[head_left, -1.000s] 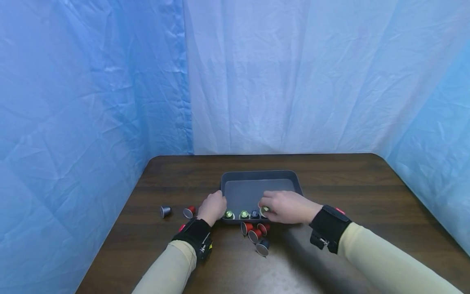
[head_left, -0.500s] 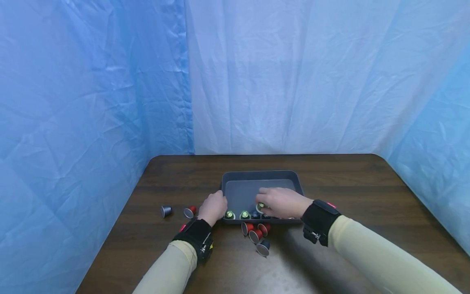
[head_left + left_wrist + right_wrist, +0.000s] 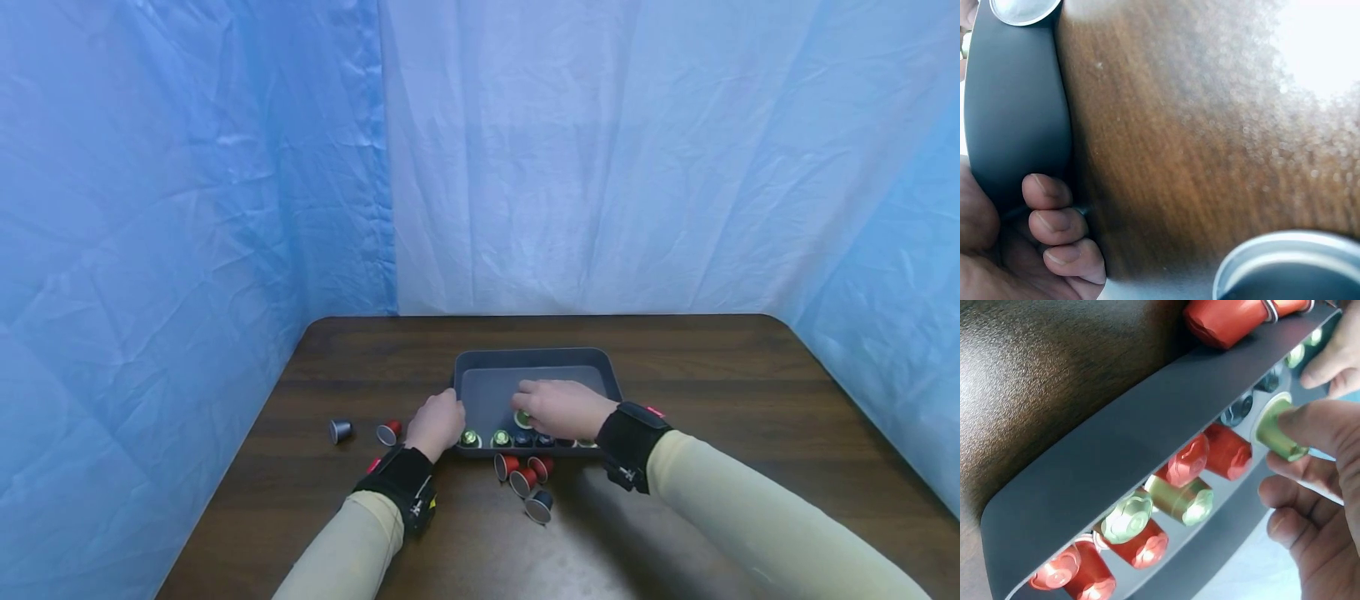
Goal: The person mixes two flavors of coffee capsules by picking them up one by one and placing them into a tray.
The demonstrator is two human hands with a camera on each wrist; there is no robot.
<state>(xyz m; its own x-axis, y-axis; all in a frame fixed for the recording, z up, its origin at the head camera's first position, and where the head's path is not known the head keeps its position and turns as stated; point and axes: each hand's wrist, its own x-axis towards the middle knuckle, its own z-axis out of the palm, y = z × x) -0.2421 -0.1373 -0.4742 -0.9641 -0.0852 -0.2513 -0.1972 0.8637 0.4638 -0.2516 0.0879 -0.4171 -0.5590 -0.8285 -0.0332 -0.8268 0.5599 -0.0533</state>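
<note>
A dark grey tray (image 3: 532, 358) lies on the wooden table. My left hand (image 3: 437, 423) grips its near left corner; the left wrist view shows fingertips (image 3: 1057, 226) curled against the outer wall. Between thumb and fingers, my right hand (image 3: 564, 408) pinches a green coffee capsule (image 3: 1277, 432) just above the tray floor, rim towards the near wall. Along that wall stand several capsules: green ones (image 3: 501, 438) at the left, dark blue ones (image 3: 1237, 410) beside them, then red ones (image 3: 1229, 451) and more green ones (image 3: 1127, 519). The right hand partly covers this row in the head view.
Several loose capsules lie on the table before the tray: red ones (image 3: 522, 481) and a dark one (image 3: 538, 507). Left of the tray are another red capsule (image 3: 388, 432) and a grey-blue one (image 3: 340, 431). Blue curtains (image 3: 570, 167) hang around the table.
My right hand has moved left and slightly away from me with the green capsule, uncovering more of the near row. The left hand has stayed on the tray corner.
</note>
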